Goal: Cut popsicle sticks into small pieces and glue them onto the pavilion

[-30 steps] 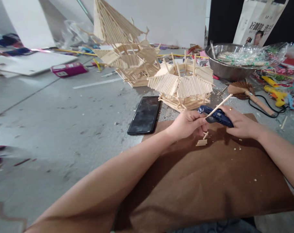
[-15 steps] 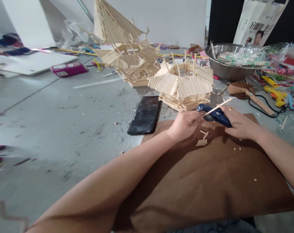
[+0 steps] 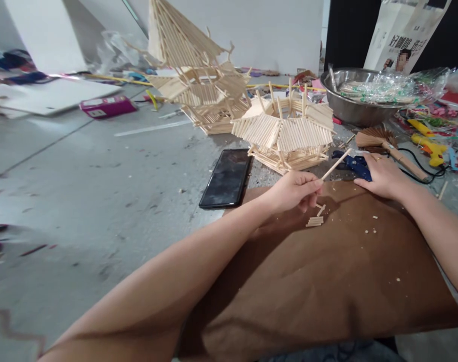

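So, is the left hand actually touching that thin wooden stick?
Touching. The head view shows the left hand pinching the wooden stick near its lower end, with the rest of it sticking out past the fingers.

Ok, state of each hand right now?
Left hand: closed, holding a thin wooden stick.
Right hand: on the blue cutter; full grip can't be told.

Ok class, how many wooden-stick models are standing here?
2: the tall model with the pointed roof, farther back, and the shorter model, nearer, to its right.
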### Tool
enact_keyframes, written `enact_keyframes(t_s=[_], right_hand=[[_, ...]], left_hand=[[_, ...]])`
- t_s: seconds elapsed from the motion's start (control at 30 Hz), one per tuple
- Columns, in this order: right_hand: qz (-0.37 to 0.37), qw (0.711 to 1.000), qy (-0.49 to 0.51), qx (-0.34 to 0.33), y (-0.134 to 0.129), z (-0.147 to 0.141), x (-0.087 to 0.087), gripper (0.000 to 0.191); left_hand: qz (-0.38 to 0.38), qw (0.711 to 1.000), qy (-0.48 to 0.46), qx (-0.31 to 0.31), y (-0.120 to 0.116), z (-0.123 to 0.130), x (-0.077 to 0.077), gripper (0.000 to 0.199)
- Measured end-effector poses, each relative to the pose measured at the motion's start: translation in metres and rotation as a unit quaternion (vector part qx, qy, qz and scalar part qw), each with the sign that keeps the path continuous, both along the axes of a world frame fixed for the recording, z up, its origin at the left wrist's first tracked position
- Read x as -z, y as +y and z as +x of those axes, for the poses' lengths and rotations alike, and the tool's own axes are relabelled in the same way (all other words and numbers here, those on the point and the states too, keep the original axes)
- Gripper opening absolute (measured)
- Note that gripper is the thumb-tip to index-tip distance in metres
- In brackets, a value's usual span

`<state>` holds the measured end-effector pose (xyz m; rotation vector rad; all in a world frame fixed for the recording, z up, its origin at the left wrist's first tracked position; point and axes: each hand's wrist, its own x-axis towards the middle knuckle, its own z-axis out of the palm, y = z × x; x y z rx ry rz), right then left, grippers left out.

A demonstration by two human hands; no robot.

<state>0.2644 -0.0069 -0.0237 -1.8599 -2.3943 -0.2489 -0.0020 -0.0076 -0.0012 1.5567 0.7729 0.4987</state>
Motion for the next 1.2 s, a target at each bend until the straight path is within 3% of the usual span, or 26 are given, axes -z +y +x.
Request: enact_keyframes(t_s=[0.13, 0.27, 0.4, 0.47, 0.57, 0.7, 0.93, 1.2], right_hand=[[0.01, 1.0, -0.02, 0.017, -0.002, 0.002, 0.001, 0.078], [0.124, 0.99, 0.058, -0.016, -0.016, -0.012, -0.018, 0.047], [0.169, 0.971, 0.082, -0.151, -0.036, -0.039, -0.034, 0.032], [0.162, 0.963, 0.039, -0.21, -0.042, -0.051, -0.034, 0.03], [0.164, 0.955, 0.008, -0.246, -0.046, -0.062, -0.027, 0.028], [0.155, 0.959, 0.013, -0.238, -0.047, -0.063, -0.021, 0.031], [0.159, 0.964, 0.002, -0.212, -0.053, -0.067, -0.025, 0.038], [0.132, 0.975, 0.018, -0.18, -0.059, -0.072, -0.023, 0.041]], left_hand=[[0.106, 0.989, 0.102, -0.008, -0.003, 0.002, 0.0, 0.026], [0.163, 0.977, 0.137, 0.002, -0.007, 0.003, -0.004, 0.027], [0.197, 0.968, 0.157, 0.017, -0.011, 0.004, -0.008, 0.031], [0.216, 0.963, 0.158, 0.027, -0.013, 0.005, -0.008, 0.031], [0.259, 0.95, 0.17, 0.033, -0.017, 0.008, -0.008, 0.032], [0.337, 0.915, 0.222, 0.011, -0.024, 0.011, -0.007, 0.03], [0.477, 0.821, 0.314, -0.004, -0.027, 0.013, -0.001, 0.03], [0.548, 0.77, 0.327, 0.005, -0.027, 0.009, 0.005, 0.037]])
